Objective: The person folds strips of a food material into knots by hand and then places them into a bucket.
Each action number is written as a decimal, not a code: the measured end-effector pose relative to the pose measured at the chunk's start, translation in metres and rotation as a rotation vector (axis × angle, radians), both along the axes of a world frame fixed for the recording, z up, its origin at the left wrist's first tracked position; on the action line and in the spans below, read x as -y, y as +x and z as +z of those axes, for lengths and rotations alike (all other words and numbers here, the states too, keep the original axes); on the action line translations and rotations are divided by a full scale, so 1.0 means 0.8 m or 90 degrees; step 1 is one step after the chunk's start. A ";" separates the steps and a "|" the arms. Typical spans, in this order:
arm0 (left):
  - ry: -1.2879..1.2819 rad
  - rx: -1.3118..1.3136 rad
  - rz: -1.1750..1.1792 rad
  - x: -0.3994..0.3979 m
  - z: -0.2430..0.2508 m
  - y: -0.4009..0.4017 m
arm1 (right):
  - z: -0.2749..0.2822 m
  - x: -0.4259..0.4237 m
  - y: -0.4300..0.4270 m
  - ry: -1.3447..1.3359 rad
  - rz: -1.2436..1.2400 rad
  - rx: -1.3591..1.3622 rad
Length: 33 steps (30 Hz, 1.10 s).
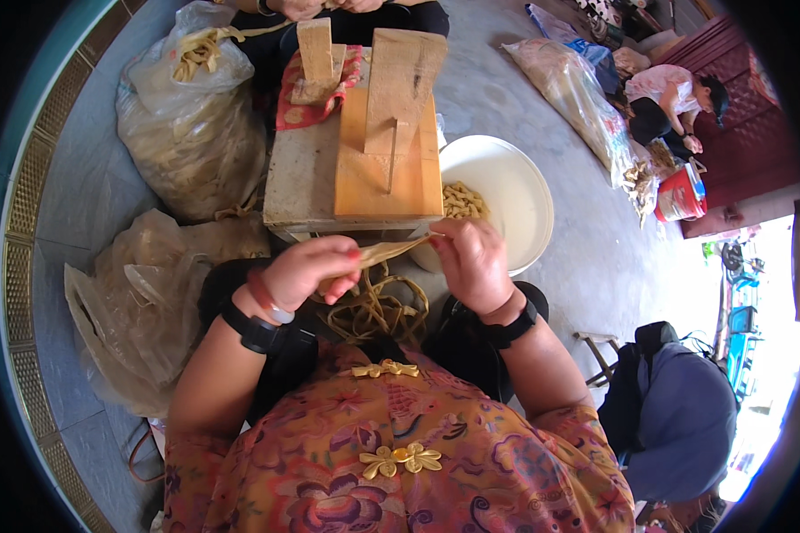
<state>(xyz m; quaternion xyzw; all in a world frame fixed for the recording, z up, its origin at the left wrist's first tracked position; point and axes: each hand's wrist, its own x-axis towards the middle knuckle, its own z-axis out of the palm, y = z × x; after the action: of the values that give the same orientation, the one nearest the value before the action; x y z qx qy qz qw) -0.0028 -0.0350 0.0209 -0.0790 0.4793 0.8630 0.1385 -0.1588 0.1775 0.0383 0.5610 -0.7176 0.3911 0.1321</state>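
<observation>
A flat tan strip (390, 252) stretches between my two hands in front of the small work table. My left hand (310, 266) grips its wider end. The fingertips of my right hand (472, 263) pinch the narrow end, close to the table's front edge. Below them, a loose tangle of similar strips (380, 306) hangs between my knees. Beyond my right hand stands a white round tub (517, 200), with many short tan twisted pieces (465, 201) inside. On the table (300, 180), an upright wooden block (403, 86) rises from a wooden board (357, 180), with a thin rod (393, 156) before it.
A smaller wooden stand (316, 56) rests on a red patterned cloth (290, 110). Full plastic sacks (193, 140) and crumpled plastic bags (153, 286) lie at left. Another person's hands (327, 5) work across the table. Another person (667, 100) crouches near a red bucket (680, 193).
</observation>
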 end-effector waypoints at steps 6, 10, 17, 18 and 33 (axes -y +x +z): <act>0.091 -0.130 0.148 -0.039 0.003 0.005 | 0.001 0.010 0.071 0.057 0.337 0.269; -0.391 -0.255 0.171 -0.045 -0.015 -0.002 | -0.012 0.006 0.075 0.109 0.282 0.234; -0.345 -0.161 -0.078 -0.055 -0.049 0.002 | -0.036 -0.005 0.059 0.129 0.147 0.130; -0.154 -0.079 -0.089 -0.053 -0.047 0.000 | -0.039 -0.001 0.058 0.107 0.119 0.219; 0.099 0.012 0.096 -0.061 -0.056 0.001 | -0.024 0.004 0.058 0.173 0.014 0.327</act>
<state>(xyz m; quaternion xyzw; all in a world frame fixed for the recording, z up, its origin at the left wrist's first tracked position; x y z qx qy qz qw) -0.0020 0.0137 -0.0238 -0.1120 0.4020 0.9049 0.0832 -0.1126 0.1743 0.0189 0.4641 -0.7669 0.4223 -0.1346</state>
